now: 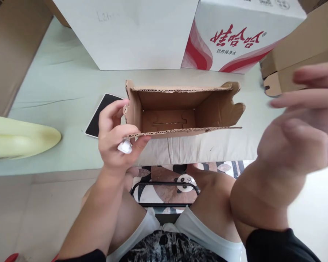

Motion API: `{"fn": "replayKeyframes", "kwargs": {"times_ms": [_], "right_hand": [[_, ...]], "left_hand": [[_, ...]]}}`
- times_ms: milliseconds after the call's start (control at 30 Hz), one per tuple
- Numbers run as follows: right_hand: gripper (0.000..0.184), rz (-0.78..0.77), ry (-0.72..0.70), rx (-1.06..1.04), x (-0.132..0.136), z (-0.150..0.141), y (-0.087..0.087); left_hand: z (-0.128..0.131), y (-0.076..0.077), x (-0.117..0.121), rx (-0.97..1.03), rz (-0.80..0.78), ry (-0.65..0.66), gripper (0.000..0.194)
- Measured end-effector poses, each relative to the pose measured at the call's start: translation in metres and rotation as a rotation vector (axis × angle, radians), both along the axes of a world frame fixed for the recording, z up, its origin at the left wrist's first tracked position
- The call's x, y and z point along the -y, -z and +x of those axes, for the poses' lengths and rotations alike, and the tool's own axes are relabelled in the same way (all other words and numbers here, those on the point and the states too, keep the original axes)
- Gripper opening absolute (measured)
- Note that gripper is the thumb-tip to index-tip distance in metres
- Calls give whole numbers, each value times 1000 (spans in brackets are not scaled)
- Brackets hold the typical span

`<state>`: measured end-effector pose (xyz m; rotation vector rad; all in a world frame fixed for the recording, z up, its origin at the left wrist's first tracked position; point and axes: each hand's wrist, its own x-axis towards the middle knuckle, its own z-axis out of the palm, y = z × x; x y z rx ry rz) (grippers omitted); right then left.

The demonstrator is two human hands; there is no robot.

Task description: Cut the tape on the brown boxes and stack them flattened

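Note:
An open-topped brown cardboard box point(168, 118) stands at the centre, its torn-looking corrugated edges facing up and its inside bare down to the slotted bottom. My left hand point(114, 138) grips the box's left end, thumb against the near wall and fingers around the corner. A small white piece point(125, 146), whose kind I cannot make out, sits between that hand's fingers and palm. Raised at the right, away from the box, is my right hand point(300, 127). It is slightly blurred, with fingers apart and nothing visible in them.
Behind the box stand a large white carton point(136, 40) and a white-and-red water carton point(224, 43). A black flat panel with a white rim point(100, 112) lies partly behind my left hand. Left is a pale yellow rounded object point(24, 137); right, an opened cardboard box point(295, 54).

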<state>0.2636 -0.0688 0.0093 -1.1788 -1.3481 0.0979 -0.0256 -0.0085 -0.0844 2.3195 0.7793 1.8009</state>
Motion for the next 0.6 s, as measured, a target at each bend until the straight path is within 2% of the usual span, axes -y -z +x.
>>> {"fn": "replayKeyframes", "kwargs": {"times_ms": [33, 100, 167, 233, 433, 500, 567, 600], "right_hand": [[28, -30, -38, 105, -6, 5, 0], [41, -182, -118, 244, -11, 14, 1], [49, -297, -157, 296, -11, 19, 2], [51, -377, -118, 294, -8, 22, 2], [46, -391, 119, 148, -9, 13, 11], [55, -418, 76, 31, -13, 8, 16], [61, -460, -59, -59, -16, 5, 20], [58, -488, -135, -85, -17, 3, 21]], "left_hand": [[-2, -2, 0, 1, -3, 23, 20], [-6, -5, -1, -2, -33, 70, 22], [-7, -9, 1, -1, -85, 102, 25], [-8, -12, 5, -3, -140, 111, 27], [-5, -19, 13, -44, -203, 174, 18], [-3, -19, 15, -45, -243, 182, 18], [0, -18, 17, -32, -285, 211, 16], [2, -17, 18, -23, -302, 226, 14]]}}
